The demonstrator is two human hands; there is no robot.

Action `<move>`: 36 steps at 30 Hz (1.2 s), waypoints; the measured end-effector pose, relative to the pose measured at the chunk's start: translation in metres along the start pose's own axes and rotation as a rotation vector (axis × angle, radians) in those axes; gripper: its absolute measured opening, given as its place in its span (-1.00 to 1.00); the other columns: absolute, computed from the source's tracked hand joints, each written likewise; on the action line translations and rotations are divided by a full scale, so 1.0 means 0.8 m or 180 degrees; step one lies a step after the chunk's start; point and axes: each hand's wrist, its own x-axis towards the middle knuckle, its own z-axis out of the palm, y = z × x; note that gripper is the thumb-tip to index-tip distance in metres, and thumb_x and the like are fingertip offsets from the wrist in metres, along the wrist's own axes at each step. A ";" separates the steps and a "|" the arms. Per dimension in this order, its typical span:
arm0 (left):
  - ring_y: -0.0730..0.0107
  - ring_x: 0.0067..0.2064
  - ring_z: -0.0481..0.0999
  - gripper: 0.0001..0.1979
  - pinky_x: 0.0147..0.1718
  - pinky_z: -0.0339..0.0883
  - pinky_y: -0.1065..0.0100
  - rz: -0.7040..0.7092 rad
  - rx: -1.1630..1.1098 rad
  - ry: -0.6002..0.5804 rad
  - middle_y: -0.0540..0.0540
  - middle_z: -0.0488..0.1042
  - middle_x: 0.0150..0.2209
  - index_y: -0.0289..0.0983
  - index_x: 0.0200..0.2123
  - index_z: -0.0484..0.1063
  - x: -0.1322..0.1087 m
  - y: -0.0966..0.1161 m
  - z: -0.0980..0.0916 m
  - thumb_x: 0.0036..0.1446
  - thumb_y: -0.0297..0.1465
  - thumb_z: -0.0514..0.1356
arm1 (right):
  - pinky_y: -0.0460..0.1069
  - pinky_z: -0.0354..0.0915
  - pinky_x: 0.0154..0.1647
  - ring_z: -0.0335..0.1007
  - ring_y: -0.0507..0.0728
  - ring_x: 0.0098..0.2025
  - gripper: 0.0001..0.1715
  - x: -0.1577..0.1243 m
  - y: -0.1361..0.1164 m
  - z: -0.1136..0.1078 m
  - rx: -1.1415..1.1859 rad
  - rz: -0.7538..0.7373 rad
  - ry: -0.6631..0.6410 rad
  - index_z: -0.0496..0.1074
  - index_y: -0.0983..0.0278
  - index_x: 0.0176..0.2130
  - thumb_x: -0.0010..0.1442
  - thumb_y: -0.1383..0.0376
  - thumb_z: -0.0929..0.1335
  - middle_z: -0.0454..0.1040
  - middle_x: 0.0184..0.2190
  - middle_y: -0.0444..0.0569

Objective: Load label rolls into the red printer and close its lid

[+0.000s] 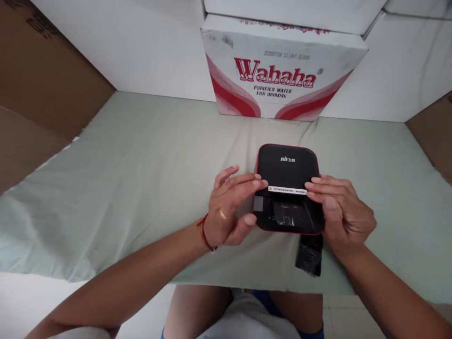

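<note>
A small black printer (pixel 287 169) with rounded corners and a red rim lies on the green cloth, a pale logo on its top. Across its middle runs a white warning strip (pixel 286 190), with a glossy dark recessed area in front of it. My left hand (pixel 231 207) has its fingers stretched out, the fingertips resting on the printer's left side by the strip, thumb apart. My right hand (pixel 341 207) grips the right edge, fingertips on the top near the strip's right end and thumb along the side. A crumpled black plastic-looking piece (pixel 309 256) lies below the printer's front right corner.
The table (pixel 141 165) is covered with wrinkled green cloth. A white and red water carton (pixel 282 70) stands at its back, against white boxes (pixel 151 47). Brown cardboard (pixel 45 80) borders the left side, and more cardboard (pixel 432 132) the right.
</note>
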 end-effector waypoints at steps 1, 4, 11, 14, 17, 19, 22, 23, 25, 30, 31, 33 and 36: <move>0.20 0.18 0.71 -0.51 0.44 0.27 -0.01 -0.0114 -0.0088 -0.0034 -0.13 0.77 0.02 -0.17 0.40 0.35 0.001 -0.004 -0.001 0.53 -0.15 0.05 | 0.31 0.57 0.16 0.72 0.24 0.00 -0.61 0.000 -0.001 0.000 0.0011 0.0028 -0.0006 0.71 0.09 -0.06 0.42 0.48 0.35 0.78 -0.11 -0.08; 0.20 0.11 0.73 -0.60 0.37 0.31 -0.01 -0.0324 -0.0336 -0.0028 -0.07 0.78 -0.04 -0.10 0.33 0.42 0.004 -0.010 -0.001 0.55 -0.27 0.02 | 0.34 0.56 0.15 0.72 0.26 -0.01 -0.62 0.000 -0.001 0.001 -0.0003 0.0057 -0.0022 0.70 0.06 -0.05 0.43 0.44 0.35 0.78 -0.11 -0.09; 0.19 0.00 0.66 -0.66 0.11 0.48 0.06 -0.0259 -0.0501 -0.0074 -0.09 0.71 -0.11 -0.13 0.22 0.47 0.009 -0.015 0.005 0.43 -0.39 0.17 | 0.32 0.50 0.15 0.70 0.26 -0.01 -0.63 0.002 0.003 -0.005 0.0106 -0.0010 -0.0161 0.69 0.09 -0.02 0.48 0.38 0.30 0.77 -0.10 -0.04; 0.19 0.00 0.63 -0.58 0.06 0.49 0.09 -0.0325 -0.0730 -0.0096 -0.09 0.68 -0.08 -0.13 0.26 0.42 0.006 -0.018 0.005 0.37 -0.42 0.22 | 0.38 0.42 0.23 0.65 0.31 0.06 -0.58 -0.005 -0.002 -0.010 0.0132 -0.0208 -0.0366 0.68 0.09 0.10 0.56 0.19 0.25 0.75 -0.03 0.02; 0.25 0.00 0.62 -0.52 0.08 0.47 0.14 -0.0506 -0.1000 -0.0108 -0.10 0.63 -0.05 -0.15 0.31 0.37 0.001 -0.019 0.006 0.36 -0.42 0.25 | 0.37 0.39 0.25 0.57 0.32 0.06 -0.52 -0.010 -0.013 -0.012 0.0074 -0.0534 -0.0492 0.70 0.09 0.05 0.58 0.07 0.22 0.74 -0.08 0.02; 0.28 0.02 0.60 -0.52 0.11 0.46 0.17 -0.0751 -0.1178 -0.0081 -0.09 0.57 -0.03 -0.14 0.31 0.35 -0.003 -0.019 0.008 0.37 -0.38 0.27 | 0.34 0.41 0.21 0.53 0.31 0.02 -0.52 -0.011 -0.020 -0.010 0.0033 -0.0677 -0.0519 0.70 0.10 0.02 0.58 0.07 0.22 0.73 -0.16 0.01; 0.24 0.12 0.56 -0.48 0.24 0.43 0.11 -0.1111 -0.1496 -0.0049 -0.09 0.54 0.03 -0.09 0.31 0.33 -0.006 -0.021 0.011 0.35 -0.24 0.34 | 0.33 0.45 0.13 0.51 0.30 -0.04 -0.54 -0.011 -0.025 -0.009 -0.0043 -0.0748 -0.0516 0.69 0.08 0.08 0.57 0.11 0.23 0.72 -0.22 -0.01; 0.20 0.20 0.54 -0.44 0.32 0.39 0.07 -0.1212 -0.1607 -0.0040 -0.11 0.53 0.09 -0.07 0.31 0.32 -0.006 -0.022 0.011 0.33 -0.19 0.37 | 0.33 0.45 0.11 0.51 0.30 -0.04 -0.55 -0.011 -0.025 -0.009 -0.0074 -0.0764 -0.0520 0.69 0.06 0.10 0.57 0.11 0.24 0.72 -0.21 -0.01; 0.09 0.41 0.42 -0.30 0.50 0.23 -0.04 -0.1474 -0.1816 -0.0040 -0.14 0.43 0.31 -0.02 0.35 0.30 -0.007 -0.025 0.012 0.24 -0.07 0.43 | 0.33 0.45 0.11 0.50 0.31 -0.03 -0.56 -0.013 -0.024 -0.009 -0.0130 -0.0813 -0.0529 0.68 0.08 0.10 0.55 0.12 0.25 0.72 -0.20 0.00; -0.06 0.70 -0.09 0.06 0.65 -0.08 -0.20 -0.2153 -0.2316 -0.0394 -0.06 -0.04 0.67 0.15 0.56 -0.02 -0.010 -0.028 0.015 0.15 0.06 0.46 | 0.31 0.42 0.04 0.47 0.31 -0.05 -0.61 -0.017 -0.025 -0.011 -0.0256 -0.0855 -0.0556 0.67 0.09 0.12 0.49 0.17 0.31 0.73 -0.19 -0.01; -0.06 0.70 -0.08 0.07 0.65 -0.07 -0.22 -0.2198 -0.2385 -0.0428 -0.06 -0.05 0.68 0.16 0.58 -0.06 -0.010 -0.028 0.016 0.17 0.05 0.45 | 0.29 0.41 -0.01 0.46 0.30 -0.08 -0.61 -0.017 -0.026 -0.012 -0.0290 -0.0853 -0.0553 0.67 0.08 0.14 0.48 0.19 0.32 0.74 -0.18 -0.02; -0.05 0.70 -0.04 0.06 0.64 -0.03 -0.23 -0.2246 -0.2471 -0.0444 -0.06 -0.02 0.67 0.16 0.59 -0.08 -0.010 -0.028 0.019 0.20 0.01 0.43 | 0.24 0.36 -0.11 0.42 0.27 -0.15 -0.59 -0.016 -0.029 -0.013 -0.0368 -0.0851 -0.0551 0.66 0.08 0.17 0.45 0.23 0.35 0.75 -0.16 -0.05; -0.01 0.69 0.00 0.03 0.63 0.05 -0.19 -0.2262 -0.2596 -0.0473 -0.06 0.01 0.67 0.16 0.59 -0.07 -0.009 -0.026 0.024 0.22 -0.01 0.41 | 0.21 0.32 -0.15 0.39 0.23 -0.20 -0.60 -0.015 -0.031 -0.015 -0.0429 -0.0846 -0.0596 0.66 0.11 0.17 0.42 0.25 0.38 0.76 -0.14 -0.07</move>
